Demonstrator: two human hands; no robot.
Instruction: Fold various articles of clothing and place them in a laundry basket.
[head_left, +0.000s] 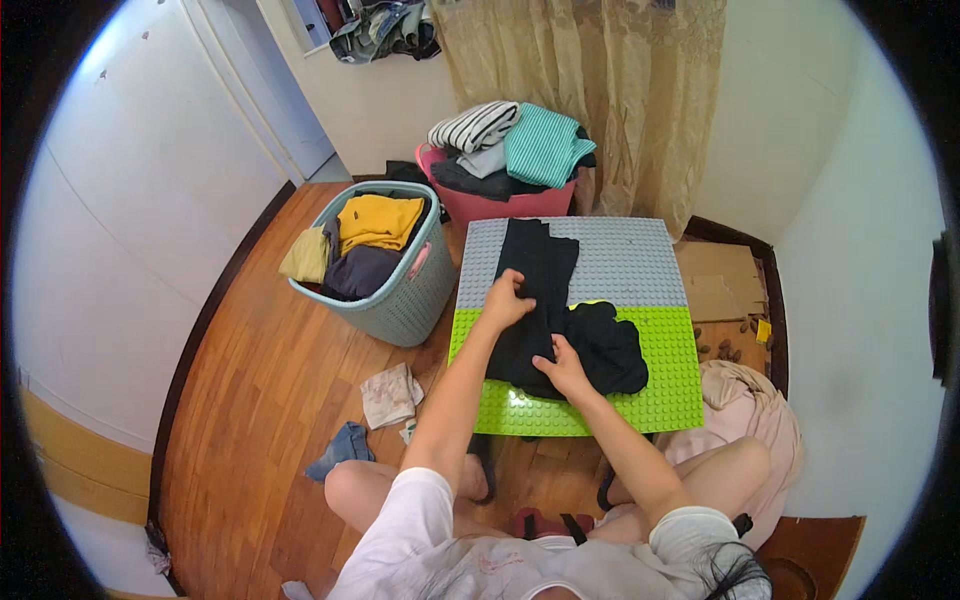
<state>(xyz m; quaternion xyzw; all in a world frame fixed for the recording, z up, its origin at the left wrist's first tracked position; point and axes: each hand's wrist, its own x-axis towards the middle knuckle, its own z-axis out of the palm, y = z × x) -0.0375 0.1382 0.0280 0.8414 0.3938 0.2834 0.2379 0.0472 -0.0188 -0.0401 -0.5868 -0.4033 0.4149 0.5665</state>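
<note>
A black garment (527,262) that looks like a pair of trousers lies across the low table, its long part stretching away from me. On its right side the cloth (606,352) is bunched in a rounded heap, with a bit of bright yellow-green along its far edge. My left hand (508,300) rests on the long part, thumb and fingers apart. Nearer to me, my right hand (563,369) touches the cloth beside the heap, its thumb spread from the fingers. The studded tabletop (672,375) is lime green in front and grey behind.
A pale blue basket (392,312) of clothes stands left of the table. Behind it, a pink basket (480,207) is piled with clothes. A whitish cloth (388,396) and blue denim (342,450) lie on the wooden floor. Flattened cardboard (718,280) and a pinkish blanket (745,415) are at right.
</note>
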